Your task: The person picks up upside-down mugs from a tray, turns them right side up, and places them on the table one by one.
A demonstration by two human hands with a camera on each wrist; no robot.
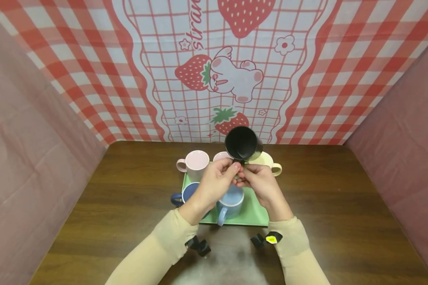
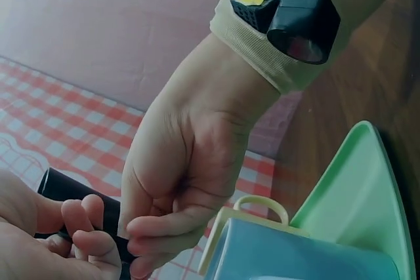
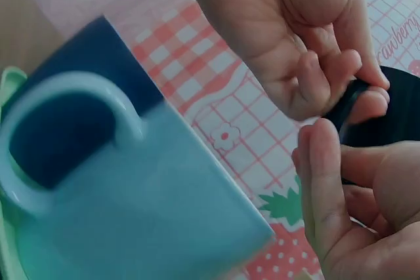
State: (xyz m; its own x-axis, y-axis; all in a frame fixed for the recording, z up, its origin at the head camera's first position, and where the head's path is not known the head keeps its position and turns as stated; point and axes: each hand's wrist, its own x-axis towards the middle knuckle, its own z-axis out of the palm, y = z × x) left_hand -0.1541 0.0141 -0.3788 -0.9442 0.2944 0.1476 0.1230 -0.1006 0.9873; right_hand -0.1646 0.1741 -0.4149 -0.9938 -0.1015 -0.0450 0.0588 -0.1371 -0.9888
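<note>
A black mug (image 1: 255,147) is held up above the tray, its mouth tipped toward the head camera. My left hand (image 1: 216,178) pinches its handle between thumb and fingers, as the right wrist view also shows. From the other side my right hand (image 1: 264,183) grips the same handle, fingertips meeting those of the left. The fingers hide most of the handle. Below the hands, a light blue mug (image 1: 230,208) stands on the green tray (image 1: 253,211). A dark blue mug (image 1: 190,193) is partly covered by the left wrist.
Along the tray's back stand a pink mug (image 1: 196,168), a second pink mug (image 1: 222,156) mostly hidden, and a pale yellow mug (image 1: 265,159). The tray lies on a brown wooden table (image 1: 128,206). A strawberry-print cloth (image 1: 157,71) hangs behind, with pink cloth at both sides.
</note>
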